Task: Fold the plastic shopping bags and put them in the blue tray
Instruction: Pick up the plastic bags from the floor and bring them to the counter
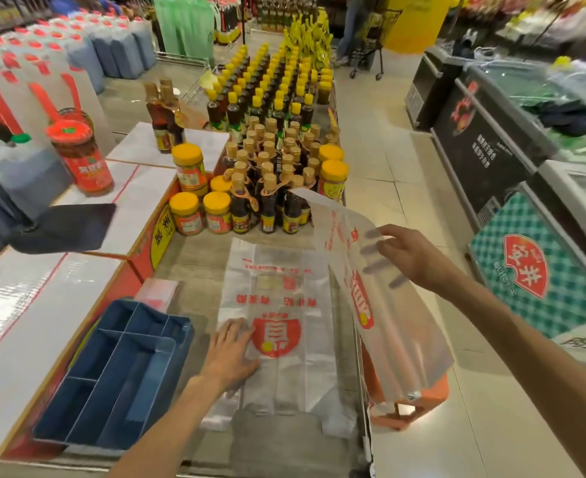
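A clear plastic shopping bag [278,305] with red print lies flat on the wooden counter. My left hand [231,350] rests flat on its lower left part, fingers straight. My right hand [405,257] holds up a second printed bag [374,305] at the counter's right edge; its fingers show through the plastic from behind, the thumb on the near side. That bag hangs tilted over the counter's right edge. The blue tray [112,381] with dividers sits to the left of the flat bag. A small folded bag [159,293] lies at the tray's far corner.
Rows of sauce bottles [278,160] and yellow-lidded jars [188,208] stand at the far end of the counter. White boxes [26,305] line the left side. An orange stool [412,405] stands on the floor at the right, with freezers [526,174] across the aisle.
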